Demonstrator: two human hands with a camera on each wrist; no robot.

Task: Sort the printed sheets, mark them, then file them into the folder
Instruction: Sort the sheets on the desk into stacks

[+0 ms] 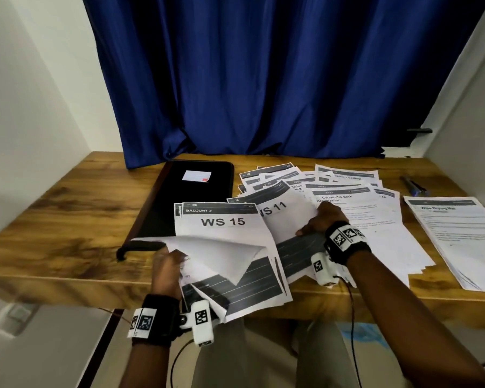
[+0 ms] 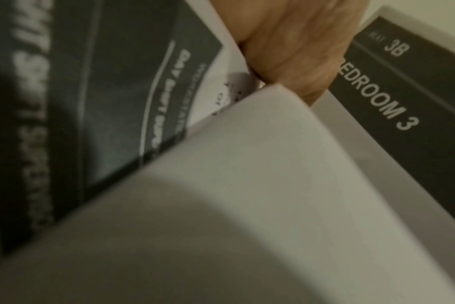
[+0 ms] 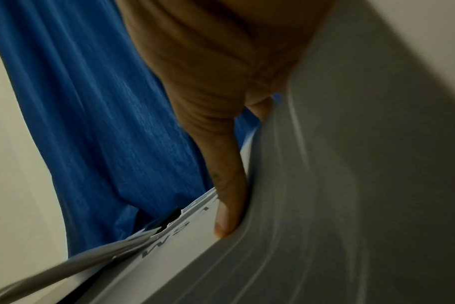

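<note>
On the wooden desk [image 1: 67, 208], printed sheets [image 1: 347, 208] lie fanned beside a black folder [image 1: 179, 197]. Left hand [image 1: 167, 268] pinches the curled lower corner of the "WS 15" sheet [image 1: 221, 225]; right hand [image 1: 324, 219] grips the neighbouring "WS 11" sheet [image 1: 280, 217], thumb on top.

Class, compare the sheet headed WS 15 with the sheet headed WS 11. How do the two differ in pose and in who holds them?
The WS 15 sheet has its near corner curled up by the left hand; the WS 11 sheet is gripped by the right hand. WS 15 overlaps WS 11, hiding its W. Both are white with dark header bands.
</note>
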